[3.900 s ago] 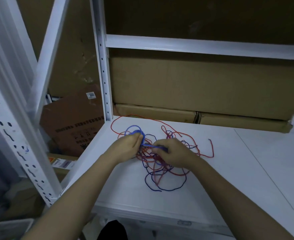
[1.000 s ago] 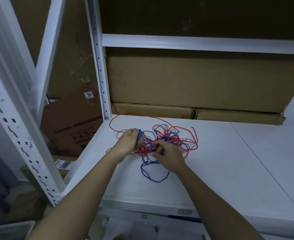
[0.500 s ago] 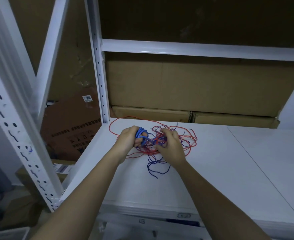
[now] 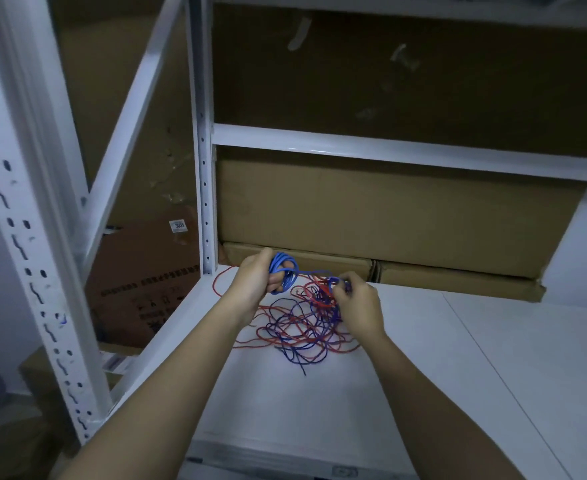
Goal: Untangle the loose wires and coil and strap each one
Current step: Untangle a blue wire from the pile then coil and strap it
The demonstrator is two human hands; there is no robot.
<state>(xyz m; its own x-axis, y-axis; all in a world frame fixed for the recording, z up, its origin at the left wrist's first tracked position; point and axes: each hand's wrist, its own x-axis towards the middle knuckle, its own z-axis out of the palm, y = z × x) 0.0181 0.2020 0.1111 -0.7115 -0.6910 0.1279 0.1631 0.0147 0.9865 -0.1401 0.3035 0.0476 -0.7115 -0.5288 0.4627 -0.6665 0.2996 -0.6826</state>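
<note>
Left hand [image 4: 255, 280] gripping blue coil [image 4: 284, 276], right hand [image 4: 357, 308] pinching blue wire [image 4: 314, 272], red-blue tangle [image 4: 299, 329] on white shelf [image 4: 423, 375]

A smooth, matt white shelf board [image 4: 423, 358] is shown, carried by white painted metal uprights [image 4: 204, 188] punched with slots and a glossy painted metal crossbeam [image 4: 389, 150]. Thin plastic-sheathed wires are seen: a blue coil [image 4: 285, 271] with a slight sheen, and a loose tangle of red and blue wires [image 4: 302, 327]. Matt brown corrugated cardboard is presented by the large box [image 4: 389, 206] and the flat cartons [image 4: 451, 278] beneath it; strips of clear tape on the upper cardboard panel [image 4: 406, 64] are rendered faintly glossy. A white paper label [image 4: 177, 225] is borne by the leaning carton [image 4: 139, 292].
</note>
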